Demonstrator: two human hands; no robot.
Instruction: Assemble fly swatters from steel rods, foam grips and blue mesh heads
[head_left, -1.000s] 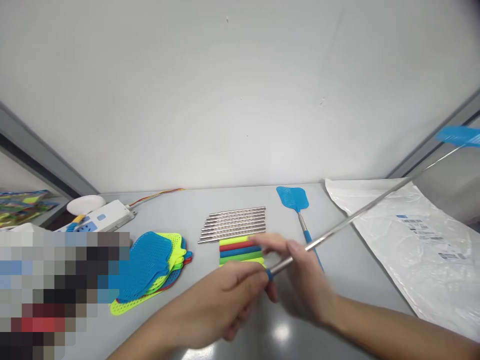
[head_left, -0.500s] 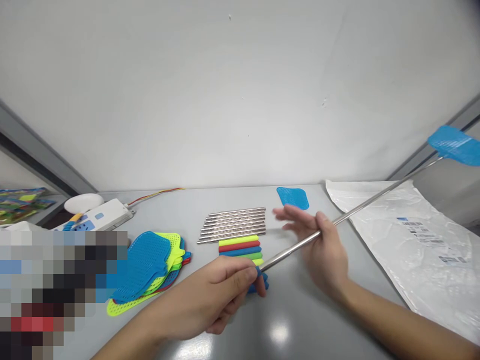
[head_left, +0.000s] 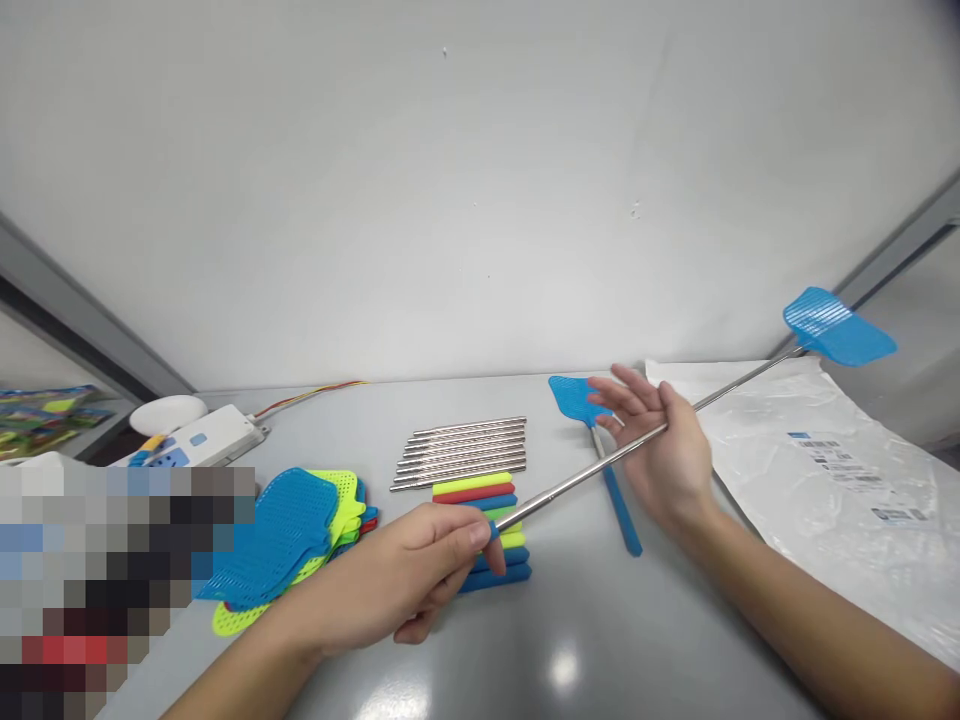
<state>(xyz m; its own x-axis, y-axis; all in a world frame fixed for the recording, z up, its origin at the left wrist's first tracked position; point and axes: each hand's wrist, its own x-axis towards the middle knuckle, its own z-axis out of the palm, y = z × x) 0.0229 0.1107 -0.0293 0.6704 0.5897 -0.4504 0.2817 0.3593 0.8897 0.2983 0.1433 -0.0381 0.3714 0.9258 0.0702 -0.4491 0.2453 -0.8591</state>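
Left hand (head_left: 431, 575): fingers curled round handle of fly swatter (head_left: 589, 473), shaft running toward 2 o'clock, across right hand (head_left: 675, 450), fingers spread; second swatter (head_left: 620, 508) at its 9 o'clock, white bag (head_left: 810, 530) edge 3 o'clock; tabletop (head_left: 622, 640) stretching toward 6

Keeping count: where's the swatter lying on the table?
In the head view, the blue swatter lies right of centre, between the metal rods and white packet, partly behind the right hand.
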